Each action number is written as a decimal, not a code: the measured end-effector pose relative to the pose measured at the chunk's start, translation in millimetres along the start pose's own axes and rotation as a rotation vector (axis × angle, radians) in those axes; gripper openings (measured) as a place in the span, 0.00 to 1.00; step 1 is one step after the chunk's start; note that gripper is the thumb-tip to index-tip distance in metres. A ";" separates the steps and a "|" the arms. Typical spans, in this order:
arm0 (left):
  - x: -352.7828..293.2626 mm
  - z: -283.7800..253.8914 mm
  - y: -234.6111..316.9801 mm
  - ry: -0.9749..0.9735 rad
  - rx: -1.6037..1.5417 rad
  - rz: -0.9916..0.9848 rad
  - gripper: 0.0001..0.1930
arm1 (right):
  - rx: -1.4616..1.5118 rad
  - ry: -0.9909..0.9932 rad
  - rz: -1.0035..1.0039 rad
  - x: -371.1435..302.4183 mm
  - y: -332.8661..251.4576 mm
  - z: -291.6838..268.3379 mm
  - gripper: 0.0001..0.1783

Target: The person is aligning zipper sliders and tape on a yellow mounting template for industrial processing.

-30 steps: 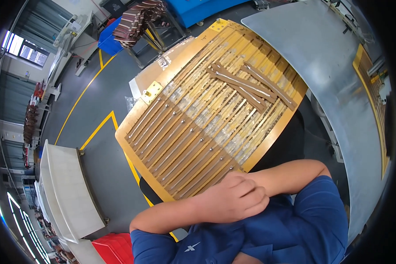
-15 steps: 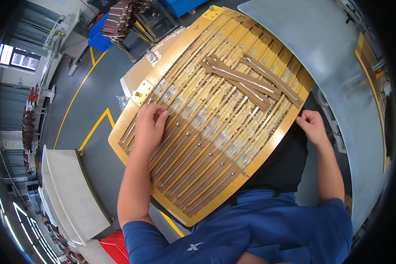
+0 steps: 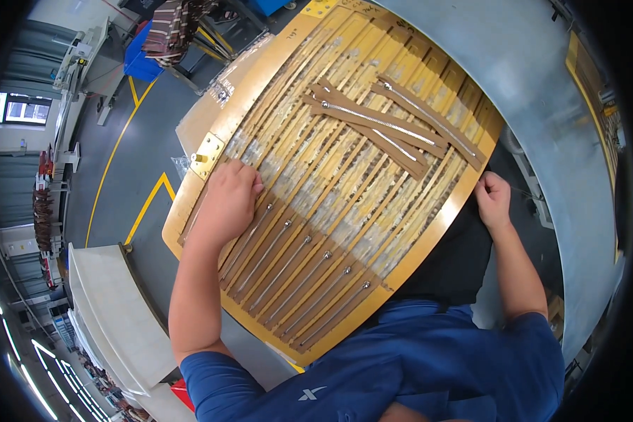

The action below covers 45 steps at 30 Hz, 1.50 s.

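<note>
A yellow slotted board lies in front of me, with several brown zippers with metal teeth and sliders side by side in its lower-left slots. My left hand is closed over the upper-left end of that row, its knuckles up. Its fingertips are mostly hidden, so what it holds, if anything, does not show. Further right, loose brown zippers lie crossed on the board's upper part. My right hand is closed at the board's right edge, thumb against curled fingers; anything between them cannot be made out.
A brass-coloured hinge plate with a peg sits on the board's left edge. A large grey curved surface stands on the right. Left of me is a pale machine cover. Beyond, a blue bin and striped fabric.
My left hand has turned over, so its knuckles now face up and its thumb is more tucked in. The whole view has shifted slightly. My right hand stays by the board's edge.
</note>
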State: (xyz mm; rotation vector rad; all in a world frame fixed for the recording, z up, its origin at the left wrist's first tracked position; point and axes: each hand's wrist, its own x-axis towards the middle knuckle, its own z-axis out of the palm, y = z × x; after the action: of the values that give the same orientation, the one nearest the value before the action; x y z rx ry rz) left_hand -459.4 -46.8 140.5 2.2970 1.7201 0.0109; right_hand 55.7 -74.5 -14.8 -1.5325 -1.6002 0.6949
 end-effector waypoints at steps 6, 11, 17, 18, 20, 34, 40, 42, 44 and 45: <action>-18.0 31.1 5.8 0.265 -0.082 -0.139 0.04 | 0.020 -0.006 0.008 1.8 -2.7 -1.1 0.19; -20.7 47.3 7.4 0.428 -0.083 -0.150 0.04 | 0.010 -0.017 -0.036 3.9 -4.7 2.0 0.15; -21.8 44.3 7.9 0.441 -0.067 -0.166 0.05 | 0.003 0.004 -0.046 4.2 -6.4 6.0 0.14; -22.3 40.2 10.3 0.423 -0.158 -0.202 0.05 | 0.004 0.003 -0.047 4.0 -6.0 4.9 0.14; -26.8 35.9 9.0 0.404 -0.248 -0.236 0.06 | -0.006 -0.007 -0.055 3.6 -6.7 2.8 0.16; -53.2 25.5 -4.7 0.229 0.082 0.098 0.21 | 0.016 -0.029 -0.034 3.7 -3.7 -1.7 0.18; -53.7 21.1 15.2 0.205 0.152 0.108 0.24 | 0.053 -0.003 -0.059 1.2 -1.4 4.2 0.18; -74.2 22.6 27.7 0.284 0.083 0.210 0.23 | 0.062 0.004 -0.046 -0.6 -6.8 3.1 0.18; -89.9 26.1 39.0 0.285 0.064 0.311 0.22 | -0.032 -0.036 -0.045 2.9 -12.4 -0.6 0.18; -96.1 25.4 49.4 0.238 0.049 0.324 0.22 | -0.014 -0.036 -0.033 2.8 -9.7 -0.3 0.19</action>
State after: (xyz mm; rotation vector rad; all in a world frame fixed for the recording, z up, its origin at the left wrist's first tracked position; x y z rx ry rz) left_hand -437.0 -155.5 141.7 2.6776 1.4392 0.3205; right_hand 50.8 -72.9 -6.1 -1.5077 -1.6566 0.6974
